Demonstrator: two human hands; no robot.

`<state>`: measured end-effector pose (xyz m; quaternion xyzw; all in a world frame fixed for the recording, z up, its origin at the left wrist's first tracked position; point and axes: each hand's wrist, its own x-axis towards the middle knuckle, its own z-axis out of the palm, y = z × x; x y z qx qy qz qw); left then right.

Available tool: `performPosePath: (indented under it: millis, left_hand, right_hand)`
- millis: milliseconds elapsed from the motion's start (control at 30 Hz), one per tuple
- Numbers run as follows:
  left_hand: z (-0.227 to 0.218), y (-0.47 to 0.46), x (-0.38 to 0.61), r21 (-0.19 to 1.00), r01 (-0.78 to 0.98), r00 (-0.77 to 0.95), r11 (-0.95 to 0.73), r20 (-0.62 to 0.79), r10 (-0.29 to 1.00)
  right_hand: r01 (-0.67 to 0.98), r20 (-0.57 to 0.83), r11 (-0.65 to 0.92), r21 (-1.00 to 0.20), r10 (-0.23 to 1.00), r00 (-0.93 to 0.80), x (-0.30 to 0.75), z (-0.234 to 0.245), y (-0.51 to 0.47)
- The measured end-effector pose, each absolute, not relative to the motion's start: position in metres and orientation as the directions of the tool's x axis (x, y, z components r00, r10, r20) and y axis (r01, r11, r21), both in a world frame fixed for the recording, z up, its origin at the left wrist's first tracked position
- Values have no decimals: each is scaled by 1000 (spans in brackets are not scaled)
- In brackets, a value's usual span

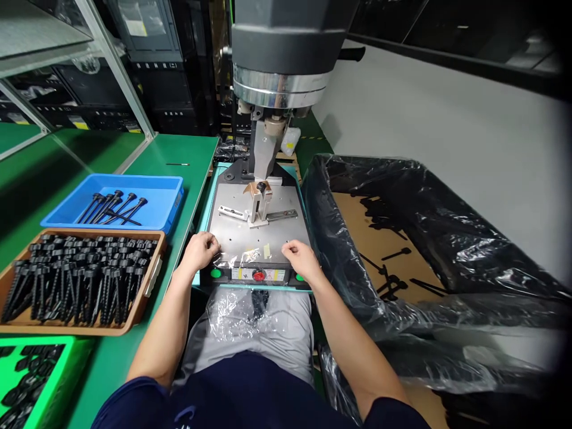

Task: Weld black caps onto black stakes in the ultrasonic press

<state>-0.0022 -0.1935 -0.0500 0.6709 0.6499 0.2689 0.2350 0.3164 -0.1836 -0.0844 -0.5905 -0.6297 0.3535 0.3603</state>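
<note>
My left hand [201, 250] rests with curled fingers at the front left corner of the metal plate [232, 232], just above a green button [215, 273]. At the front right corner is my right hand [301, 259], its fingers bent together, close to a second green button [299, 277]. No object shows in either hand. Between and beyond them stands a metal fixture [258, 213] with a black round-headed part [261, 187] upright in it. The machine's press head [268, 143] hangs above. A red button [258, 276] sits on the front panel.
On the left bench, a blue tray [62, 215] holds several black long-stemmed parts. Nearer are a brown tray [129, 325] packed with ribbed black parts and a green bin [75, 369]. To my right, a plastic-lined box [424, 179] contains loose black parts.
</note>
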Motion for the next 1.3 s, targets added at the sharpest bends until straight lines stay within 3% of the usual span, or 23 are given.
performPosePath:
  millis: [133, 233, 400, 700, 1300]
  left_hand:
    - [-23, -189, 2, 951, 307, 10, -32, 31, 999]
    - [0, -173, 8, 991, 114, 29, -73, 71, 997]
    - [31, -120, 21, 989, -51, -67, -140, 137, 988]
    - [34, -32, 39, 994, -50, -200, -92, 81, 977]
    - [8, -11, 39, 999, -33, -211, 10, -17, 977]
  right_hand:
    - [48, -71, -71, -996, 997, 8, 315, -54, -173]
    - [-86, -7, 1, -996, 996, 91, 313, -25, -154]
    - [-139, 44, 72, -988, 980, 195, 314, 11, -102]
    - [-11, 1, 3, -1000, 972, 236, 321, 16, -23]
    - [-88, -123, -111, -990, 981, 152, 320, -11, -14]
